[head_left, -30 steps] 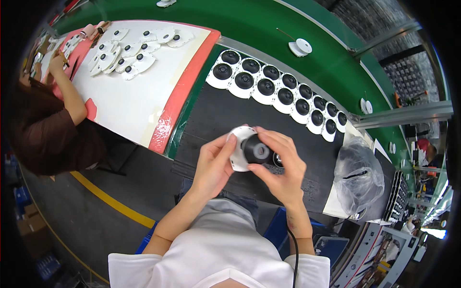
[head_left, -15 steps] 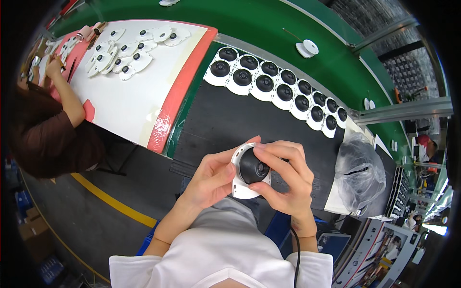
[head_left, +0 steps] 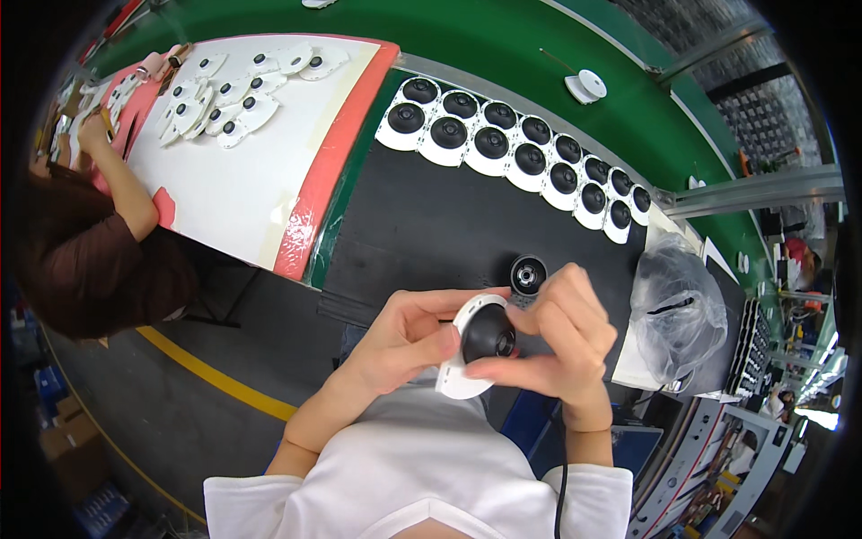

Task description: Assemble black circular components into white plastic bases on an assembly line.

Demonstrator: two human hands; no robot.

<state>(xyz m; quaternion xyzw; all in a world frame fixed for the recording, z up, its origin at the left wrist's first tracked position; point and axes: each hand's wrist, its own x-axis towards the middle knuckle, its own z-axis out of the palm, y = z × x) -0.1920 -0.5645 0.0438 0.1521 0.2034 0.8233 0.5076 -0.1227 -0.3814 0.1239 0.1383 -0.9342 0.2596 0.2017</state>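
My left hand (head_left: 400, 346) pinches the left edge of a white base plate (head_left: 462, 384) that carries a black dome (head_left: 486, 334) with a small round lens-like end. From the other side, my right hand (head_left: 570, 346) has its thumb and curled fingers at the dome's edge. Together they hold this dome unit tilted in front of my body. Just beyond my right fingers, a loose black ring-shaped part (head_left: 528, 274) lies on the dark mat (head_left: 431, 225), its hollow facing up.
Rows of similar dome units (head_left: 492, 144) line the mat's far side. A clear plastic bag (head_left: 675, 310) lies to the right. On the left, a white table (head_left: 260, 193) with a red border bears more white parts; a person (head_left: 99, 251) in a dark top works there.
The dome unit has come slightly nearer and right, tilting more. My right fingers have curled and shifted right, and the loose black part behind them now shows.
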